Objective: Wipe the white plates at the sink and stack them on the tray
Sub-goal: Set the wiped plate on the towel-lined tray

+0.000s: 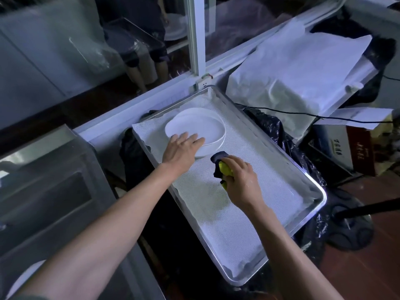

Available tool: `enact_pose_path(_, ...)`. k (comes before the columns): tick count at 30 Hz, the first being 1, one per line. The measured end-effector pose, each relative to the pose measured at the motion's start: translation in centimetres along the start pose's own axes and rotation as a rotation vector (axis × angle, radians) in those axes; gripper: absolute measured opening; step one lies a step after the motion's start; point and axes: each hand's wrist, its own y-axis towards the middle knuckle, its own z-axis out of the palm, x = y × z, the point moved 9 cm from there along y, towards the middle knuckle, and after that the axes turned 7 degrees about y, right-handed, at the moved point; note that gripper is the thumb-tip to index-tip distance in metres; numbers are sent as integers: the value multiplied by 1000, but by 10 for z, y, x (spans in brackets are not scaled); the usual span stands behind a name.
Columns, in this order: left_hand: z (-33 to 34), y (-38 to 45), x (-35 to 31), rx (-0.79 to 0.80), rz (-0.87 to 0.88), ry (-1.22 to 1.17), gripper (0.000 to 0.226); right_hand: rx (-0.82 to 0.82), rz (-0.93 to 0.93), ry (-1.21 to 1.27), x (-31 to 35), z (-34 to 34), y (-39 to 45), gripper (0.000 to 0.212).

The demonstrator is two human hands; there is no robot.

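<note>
white round plates (201, 126) stacked at tray's (311, 187) far end; left hand (183, 148) flat on them, nearer; right hand (242, 176) grips yellow-and-dark cloth (223, 167).

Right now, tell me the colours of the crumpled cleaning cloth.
Dark navy with bright yellow, gripped by the right hand; cleaning cloth, head view.

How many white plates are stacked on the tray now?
2 at least: white plates stacked at the far end of the tray, under the left hand. More may be hidden.
</note>
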Motion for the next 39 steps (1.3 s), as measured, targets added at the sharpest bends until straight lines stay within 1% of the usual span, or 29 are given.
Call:
enact_pose_path(4,14,12,1,50,5,30,74,21,5,12,-2,6,4,50)
enact_pose_path(9,29,26,-4,100,2,79,82,29,16,12,-7,13,6,51)
enact_pose_path(18,62,13,-5,226,-11,62,80,52,47,29,-17,20,1,51)
enact_pose_path(24,63,9,-6,221,12,47,76,54,76,35,-23,24,0,51)
enact_pose_path(31,55,-5,-5,183,3,34,55,51,69,22,-13,28,2,54)
enact_pose_path(36,44,-35,5,134,-30,-37,49,36,39,28,4,30,0,54)
enact_pose_path(39,33,-62,16,72,-49,-58,44,31,8,37,22,35,-1,56)
